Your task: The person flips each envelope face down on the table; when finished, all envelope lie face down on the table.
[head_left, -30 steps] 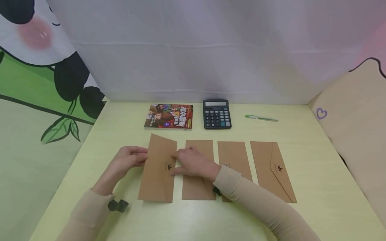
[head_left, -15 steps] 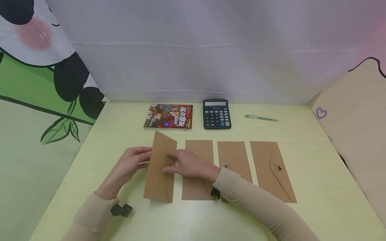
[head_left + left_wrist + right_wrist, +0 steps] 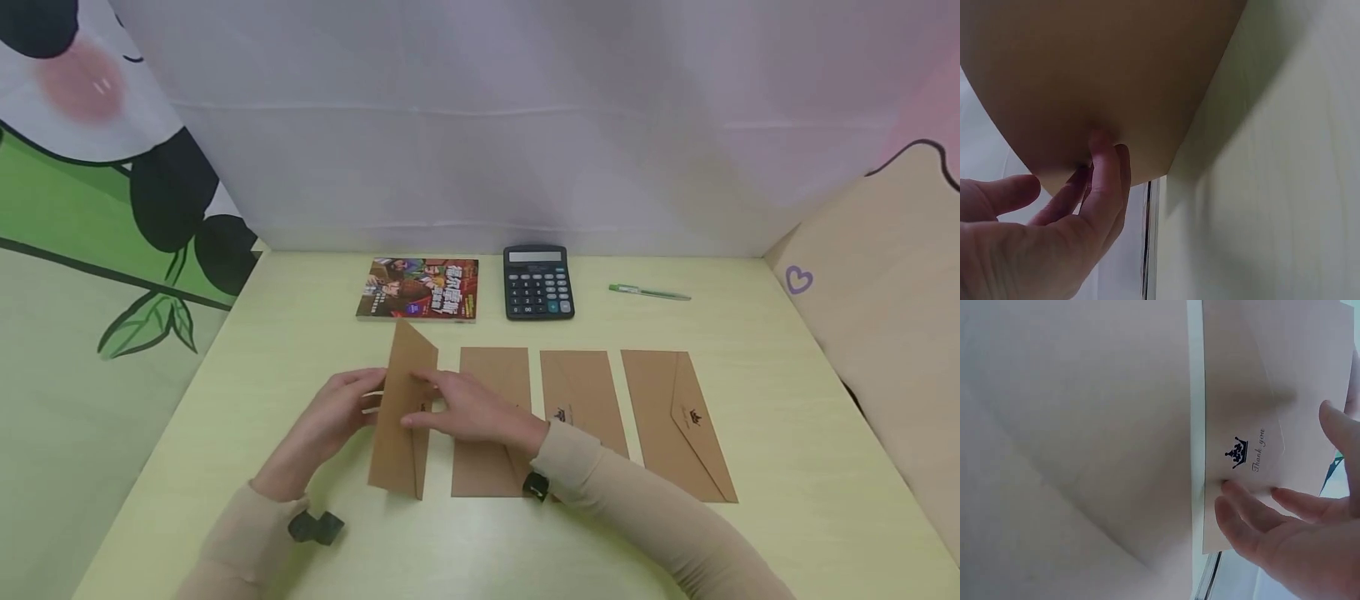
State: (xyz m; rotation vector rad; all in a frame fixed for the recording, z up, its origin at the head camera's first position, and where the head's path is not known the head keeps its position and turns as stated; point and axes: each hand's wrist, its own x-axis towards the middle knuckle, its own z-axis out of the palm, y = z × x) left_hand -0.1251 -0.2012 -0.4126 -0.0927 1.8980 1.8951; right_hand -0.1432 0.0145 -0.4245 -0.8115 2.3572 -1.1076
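While the calculator (image 3: 537, 283) lies flat toward the back of the table (image 3: 412, 550), the envelope (image 3: 396, 408) stands tilted on its near left side, left long edge raised and right long edge low; whether that low edge touches the table I cannot tell; the left hand (image 3: 341, 408), farther left of the calculator than the envelope is, touches the paper's back face with its fingertips, its thumb apart from the loosely stretched fingers; the right hand (image 3: 472, 408), on the calculator's near left side, rests its fingertips on the printed face, thumb spread away from the fingers; the hands are well apart, with the envelope between them; that printed face bears a small dark crown (image 3: 1237, 453) and the words "Thank you"

Straight in front of the calculator and a little left lies the second envelope (image 3: 487, 479), partly under the right hand; in front and a little right lies the third envelope (image 3: 581, 375), partly covered by the right sleeve (image 3: 645, 500); nearer and well to the right of the calculator, the fourth envelope (image 3: 678, 425) lies flat, its slanted flap showing; just left of the calculator is the book (image 3: 420, 289) with its colourful cover; to its right, apart from it, is the green pen (image 3: 649, 292); behind it hangs the pale cloth (image 3: 480, 150)
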